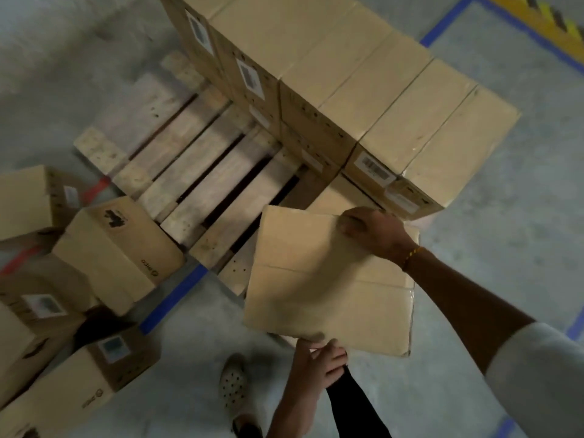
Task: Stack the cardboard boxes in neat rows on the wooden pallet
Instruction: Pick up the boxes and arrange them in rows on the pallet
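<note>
I hold a plain cardboard box [319, 279] over the near right corner of the wooden pallet [196, 165]. My right hand [373, 232] grips the box's far top edge, fingers curled over it. My left hand [319, 361] holds the box from under its near bottom corner. Tall rows of stacked boxes [373, 99] fill the pallet's far and right side, white labels on their faces. A lower box [335, 197] sits just beyond the held one. The pallet's left slats are bare.
Several loose cardboard boxes [110, 254] lie on the concrete floor at the left. Blue tape [173, 298] marks the floor by the pallet's near edge, red tape [94, 188] further left. My foot in a perforated clog [234, 387] stands below the box.
</note>
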{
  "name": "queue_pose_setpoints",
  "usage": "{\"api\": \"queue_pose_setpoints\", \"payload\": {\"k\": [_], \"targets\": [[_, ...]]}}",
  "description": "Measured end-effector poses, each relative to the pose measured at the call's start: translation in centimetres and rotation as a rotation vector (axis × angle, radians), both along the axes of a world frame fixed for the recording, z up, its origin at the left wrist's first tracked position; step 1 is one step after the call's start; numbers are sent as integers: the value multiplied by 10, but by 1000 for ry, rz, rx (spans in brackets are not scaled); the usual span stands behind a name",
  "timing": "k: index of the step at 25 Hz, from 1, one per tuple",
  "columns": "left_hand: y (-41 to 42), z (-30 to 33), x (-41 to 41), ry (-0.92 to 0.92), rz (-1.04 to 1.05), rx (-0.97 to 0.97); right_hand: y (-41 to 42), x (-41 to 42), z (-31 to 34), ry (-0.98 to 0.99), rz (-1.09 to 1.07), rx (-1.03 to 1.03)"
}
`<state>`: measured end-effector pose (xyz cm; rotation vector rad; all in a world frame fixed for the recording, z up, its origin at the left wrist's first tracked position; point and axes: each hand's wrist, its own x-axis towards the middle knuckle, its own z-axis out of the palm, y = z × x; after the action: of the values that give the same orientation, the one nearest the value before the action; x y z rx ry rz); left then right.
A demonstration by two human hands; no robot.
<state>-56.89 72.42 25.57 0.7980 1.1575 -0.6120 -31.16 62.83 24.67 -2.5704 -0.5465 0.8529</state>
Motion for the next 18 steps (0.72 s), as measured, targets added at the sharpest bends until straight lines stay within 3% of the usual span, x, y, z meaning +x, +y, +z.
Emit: {"api": "queue_pose_setpoints", "payload": {"k": [7,9,10,12,13,15,17,18], "targets": [[-35,-25,22,57,-121,20,5,23,-42,-51,231,-86],[-21,-23,26,41,-297,24,5,23,-45,-75,224,-47],[-9,-24,27,7,-483,32,2,20,-43,-79,184,-4],[22,-18,38,-90,-878,144,-14,8,-40,-140,10,115],[38,-12,50,-142,-934,213,-27,-1,-40,-182,-114,169],[67,6,85,-279,-824,348,-56,-33,-37,-260,-399,220],[95,10,134,-476,-770,736,-81,-80,-34,-235,-724,195],[108,8,157,-569,-837,946,-89,-109,-33,-174,-933,201]]}}
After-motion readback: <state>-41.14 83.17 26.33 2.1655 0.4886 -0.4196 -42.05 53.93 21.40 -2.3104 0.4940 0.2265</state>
